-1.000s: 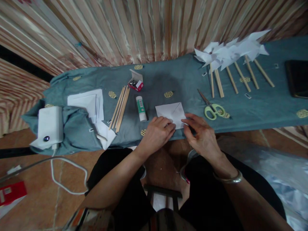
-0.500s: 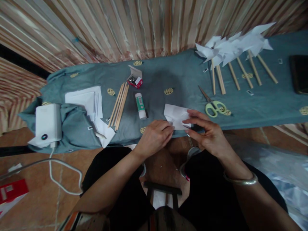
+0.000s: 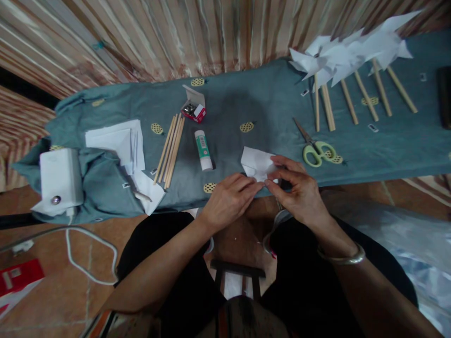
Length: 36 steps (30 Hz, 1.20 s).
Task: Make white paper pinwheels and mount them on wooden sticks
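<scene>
A partly folded sheet of white paper lies at the front edge of the cloth-covered table, between my two hands. My left hand has its fingers closed on the paper's lower left edge. With thumb and fingertips, my right hand pinches the paper's right side; a bracelet circles that wrist. The fingertips of both hands come close together at the lower edge. A glue stick lies to the left of the paper, and green-handled scissors rest open to the right.
Wooden sticks lie left of the glue stick, below an open red box of small metal pieces. Paper pinwheels on sticks lie at the back right. White paper sheets and a white power bank with a cable are at left.
My right hand has shifted left and down along the paper, its fingertips now meeting those of my left hand. The left hand has moved slightly right. The camera view has shifted a little.
</scene>
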### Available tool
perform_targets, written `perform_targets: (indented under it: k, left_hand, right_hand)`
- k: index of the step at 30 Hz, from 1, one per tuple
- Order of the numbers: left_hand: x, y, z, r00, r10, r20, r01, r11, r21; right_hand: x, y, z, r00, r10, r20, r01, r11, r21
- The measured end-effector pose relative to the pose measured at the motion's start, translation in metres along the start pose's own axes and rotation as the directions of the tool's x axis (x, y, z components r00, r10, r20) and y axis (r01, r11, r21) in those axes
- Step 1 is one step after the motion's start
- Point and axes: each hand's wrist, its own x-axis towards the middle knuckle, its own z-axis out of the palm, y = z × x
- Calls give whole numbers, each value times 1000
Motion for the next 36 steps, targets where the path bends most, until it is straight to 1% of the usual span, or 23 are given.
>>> perform_targets:
  k: [2,6,9,14,21,28,33,36]
  left_hand:
    - [0,-1,1,1000,9,-6,-9,1000,-6]
    - [1,-1,4,1000,-15,-13,15,999,-37]
    - [1,-2,6,999,-32,-7,32,998,-60]
    - [1,-2,6,999,-41,-28,38,995,-88]
    - [3,-1,6,998,-62,-12,61,992,-108]
    - [3,-2,7,998,-66,-7,65,992,-109]
    - [2,-2,7,998,-46,-39,42,994,-103]
    - [2,-2,7,998,-46,-38,42,994,-100]
  right_hand:
    - [0,-2,1,1000,13,-10,-13,1000,-27]
    - [0,-3,2,999,30,-13,-31,998,-51]
    - [0,-4,2,999,34,-19,-35,998,-49]
    - [1,-4,2,999,39,-14,-40,998,-41]
    - [0,-5,2,998,59,-11,-59,998,-26]
    - [0,-5,3,999,34,-24,-35,998,-46]
    - [0,-5,3,999,24,-33,-25,999,-39]
    - [0,-5,3,999,20,-26,-21,999,-33]
